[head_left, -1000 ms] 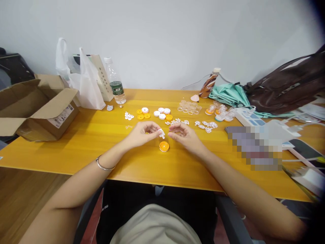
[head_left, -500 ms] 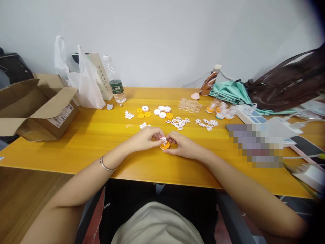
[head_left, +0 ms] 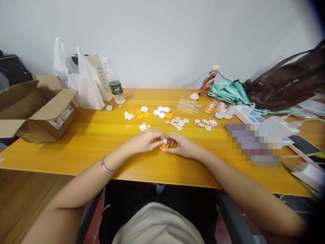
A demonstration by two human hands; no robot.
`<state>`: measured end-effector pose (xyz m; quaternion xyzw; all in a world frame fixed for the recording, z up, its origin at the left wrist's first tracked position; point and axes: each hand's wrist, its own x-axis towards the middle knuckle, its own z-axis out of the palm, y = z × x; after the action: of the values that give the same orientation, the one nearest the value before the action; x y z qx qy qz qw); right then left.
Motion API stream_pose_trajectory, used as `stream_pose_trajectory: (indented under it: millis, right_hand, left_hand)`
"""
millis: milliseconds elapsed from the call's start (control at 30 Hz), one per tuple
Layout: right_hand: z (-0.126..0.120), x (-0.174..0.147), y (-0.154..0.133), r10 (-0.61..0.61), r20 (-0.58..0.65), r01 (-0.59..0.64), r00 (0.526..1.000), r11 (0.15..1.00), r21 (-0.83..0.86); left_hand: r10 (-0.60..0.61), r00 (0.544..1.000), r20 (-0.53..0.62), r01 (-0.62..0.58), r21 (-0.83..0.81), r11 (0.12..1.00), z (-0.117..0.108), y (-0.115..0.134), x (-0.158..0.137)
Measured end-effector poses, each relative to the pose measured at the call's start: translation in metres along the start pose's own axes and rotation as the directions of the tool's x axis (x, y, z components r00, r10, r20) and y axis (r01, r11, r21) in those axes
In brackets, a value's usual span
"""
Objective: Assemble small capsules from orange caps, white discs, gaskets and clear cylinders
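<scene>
Over the desk, my left hand [head_left: 152, 139] pinches a small white plastic piece [head_left: 165, 141] between thumb and fingers. The piece is directly above an orange round base [head_left: 165, 147] and seems to touch it. My right hand [head_left: 179, 144] curls around the base's right side, its thumb at the lower edge and its fingers at the top. Fingertips partly hide both parts. Beyond the hands lie small white discs [head_left: 143, 126], white openwork pieces [head_left: 178, 123], and white and yellow round bases [head_left: 161, 112].
Clear cups [head_left: 189, 105] and assembled clear-topped toys [head_left: 223, 110] stand farther back. A cardboard box [head_left: 48, 115], plastic bag [head_left: 86, 84] and water bottle [head_left: 116, 86] are at left. At right are a brown bottle [head_left: 208, 82], brown bag [head_left: 286, 81] and blurred-out flat object [head_left: 254, 145].
The white piece has gone lower and looks flatter against the orange base. My left fingers have come closer to my right ones.
</scene>
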<state>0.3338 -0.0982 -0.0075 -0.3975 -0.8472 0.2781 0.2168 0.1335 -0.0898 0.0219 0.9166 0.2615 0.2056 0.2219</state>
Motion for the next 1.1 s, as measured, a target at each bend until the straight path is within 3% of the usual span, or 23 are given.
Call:
stream_pose_trajectory:
  millis: [567,733,833,900,933,1033,1067,1100]
  right_hand:
    - [0.000,-0.001,0.001,0.028,0.026,-0.029,0.999,0.998,0.062]
    - [-0.006,-0.002,-0.003,0.043,0.045,-0.051,0.998,0.981,0.186]
    - [-0.023,-0.002,0.001,0.116,-0.052,-0.098,0.992,0.959,0.267]
    - [-0.042,0.001,0.014,0.200,-0.265,-0.127,0.943,0.955,0.268]
    - [-0.054,0.002,0.023,0.244,-0.377,-0.147,0.893,0.952,0.268]
    - [-0.089,0.008,0.062,0.330,-0.666,-0.256,0.669,0.943,0.210]
    - [-0.099,0.010,0.075,0.322,-0.716,-0.305,0.619,0.939,0.158]
    - [-0.107,0.013,0.087,0.299,-0.738,-0.347,0.605,0.933,0.094]
  left_hand:
    - [-0.024,1.000,0.017,0.025,-0.049,0.998,0.003,-0.002,-0.001]
    - [-0.013,1.000,-0.008,0.012,-0.079,0.997,0.004,-0.005,-0.001]
    - [-0.020,1.000,-0.016,0.019,-0.066,0.998,0.004,-0.005,-0.002]
    - [-0.033,0.999,-0.009,0.032,-0.073,0.997,0.003,-0.004,-0.002]
    - [-0.039,0.999,-0.003,0.038,-0.077,0.996,0.003,-0.004,-0.002]
    - [-0.051,0.999,0.016,0.052,-0.087,0.995,0.002,-0.003,-0.002]
    - [-0.054,0.998,0.019,0.055,-0.091,0.994,0.002,-0.002,-0.002]
    - [-0.056,0.998,0.020,0.057,-0.094,0.994,0.001,-0.002,-0.003]
